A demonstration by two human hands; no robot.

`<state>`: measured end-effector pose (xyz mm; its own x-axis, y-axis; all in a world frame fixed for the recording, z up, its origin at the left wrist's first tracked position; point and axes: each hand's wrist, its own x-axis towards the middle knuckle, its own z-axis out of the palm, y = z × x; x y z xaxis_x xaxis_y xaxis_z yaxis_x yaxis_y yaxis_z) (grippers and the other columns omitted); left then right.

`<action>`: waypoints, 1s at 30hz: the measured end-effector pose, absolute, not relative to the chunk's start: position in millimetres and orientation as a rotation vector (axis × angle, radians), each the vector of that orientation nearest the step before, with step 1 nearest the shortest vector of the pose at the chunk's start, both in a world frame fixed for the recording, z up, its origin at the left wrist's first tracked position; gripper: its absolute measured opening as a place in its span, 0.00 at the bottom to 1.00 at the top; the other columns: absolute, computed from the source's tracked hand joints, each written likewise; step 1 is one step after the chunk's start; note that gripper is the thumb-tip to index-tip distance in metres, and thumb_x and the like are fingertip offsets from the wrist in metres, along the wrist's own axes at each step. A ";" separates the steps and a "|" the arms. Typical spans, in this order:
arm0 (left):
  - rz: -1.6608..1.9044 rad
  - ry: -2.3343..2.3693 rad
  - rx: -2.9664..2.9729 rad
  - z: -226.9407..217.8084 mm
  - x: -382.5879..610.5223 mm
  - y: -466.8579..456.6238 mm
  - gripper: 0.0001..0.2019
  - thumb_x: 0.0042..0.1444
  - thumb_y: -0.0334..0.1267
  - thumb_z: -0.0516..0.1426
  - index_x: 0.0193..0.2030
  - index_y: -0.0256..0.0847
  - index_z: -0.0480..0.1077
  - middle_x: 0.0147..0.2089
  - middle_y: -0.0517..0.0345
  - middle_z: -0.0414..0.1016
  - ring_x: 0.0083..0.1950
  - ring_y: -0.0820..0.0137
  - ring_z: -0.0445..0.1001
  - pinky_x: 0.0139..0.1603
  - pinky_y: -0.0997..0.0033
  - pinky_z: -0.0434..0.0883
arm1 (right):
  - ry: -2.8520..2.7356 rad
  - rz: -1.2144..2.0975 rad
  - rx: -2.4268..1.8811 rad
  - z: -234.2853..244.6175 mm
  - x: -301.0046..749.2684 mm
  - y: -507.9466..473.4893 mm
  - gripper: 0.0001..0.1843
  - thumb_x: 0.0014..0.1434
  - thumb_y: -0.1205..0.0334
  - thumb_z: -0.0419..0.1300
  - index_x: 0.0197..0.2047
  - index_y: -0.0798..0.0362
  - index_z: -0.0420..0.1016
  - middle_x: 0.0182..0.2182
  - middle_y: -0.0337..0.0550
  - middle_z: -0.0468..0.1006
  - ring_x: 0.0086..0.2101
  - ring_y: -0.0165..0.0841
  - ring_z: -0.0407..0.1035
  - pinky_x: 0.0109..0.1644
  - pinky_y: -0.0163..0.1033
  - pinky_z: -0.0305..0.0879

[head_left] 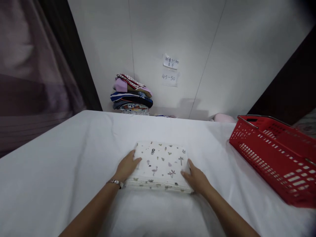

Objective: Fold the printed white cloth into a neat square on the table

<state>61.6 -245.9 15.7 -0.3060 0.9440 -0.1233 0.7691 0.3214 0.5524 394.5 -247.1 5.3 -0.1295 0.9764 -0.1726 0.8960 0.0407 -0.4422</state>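
Observation:
A folded white cloth (160, 163) with small printed figures lies flat on the white-covered table (61, 171) in front of me. My left hand (127, 168) rests on its left edge with the fingers lying flat on the cloth; a watch sits on that wrist. At the cloth's right edge, my right hand (196, 179) has its fingers tucked against the side of the fold. Both hands frame the cloth from either side.
A red plastic basket (274, 158) stands tilted at the right of the table. A stack of folded coloured clothes (132, 95) sits against the white wall at the back, beside two paper notes (170, 69). A pink item (223, 118) lies by the far edge.

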 end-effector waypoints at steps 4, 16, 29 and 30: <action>0.577 2.231 1.924 22.3 78.7 -246.8 0.28 0.54 0.44 0.51 0.61 0.34 0.56 0.63 0.43 0.56 0.63 0.58 0.56 0.59 0.61 0.57 | -2.284 0.294 -1.627 24.7 373.9 -238.4 0.38 0.57 0.50 0.50 0.66 0.56 0.45 0.63 0.51 0.51 0.61 0.42 0.46 0.61 0.47 0.47; 0.466 2.010 2.239 -5.4 105.7 -262.1 0.26 0.59 0.50 0.45 0.61 0.43 0.57 0.66 0.52 0.52 0.67 0.61 0.45 0.65 0.51 0.41 | -2.432 0.255 -1.724 -15.0 336.8 -192.8 0.37 0.60 0.43 0.42 0.65 0.58 0.48 0.65 0.48 0.42 0.63 0.42 0.32 0.63 0.54 0.27; 0.407 2.158 2.072 0.7 103.0 -220.9 0.30 0.58 0.53 0.43 0.63 0.38 0.54 0.68 0.48 0.44 0.68 0.59 0.40 0.64 0.51 0.41 | -2.414 0.235 -1.670 -21.8 338.9 -192.6 0.35 0.60 0.45 0.43 0.64 0.57 0.50 0.65 0.49 0.43 0.63 0.43 0.33 0.62 0.55 0.31; 0.415 2.155 2.073 -2.9 102.7 -220.8 0.30 0.58 0.54 0.43 0.63 0.38 0.54 0.68 0.49 0.44 0.68 0.59 0.39 0.64 0.52 0.42 | -2.415 0.239 -1.669 -22.0 338.9 -192.7 0.35 0.60 0.45 0.43 0.64 0.57 0.50 0.65 0.48 0.42 0.63 0.43 0.32 0.62 0.56 0.31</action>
<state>102.7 -220.8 -2.9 -0.0530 0.9935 0.1005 0.9598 0.0229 0.2798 338.9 -192.7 -22.0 -0.3450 0.9361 0.0684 0.9044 0.3511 -0.2424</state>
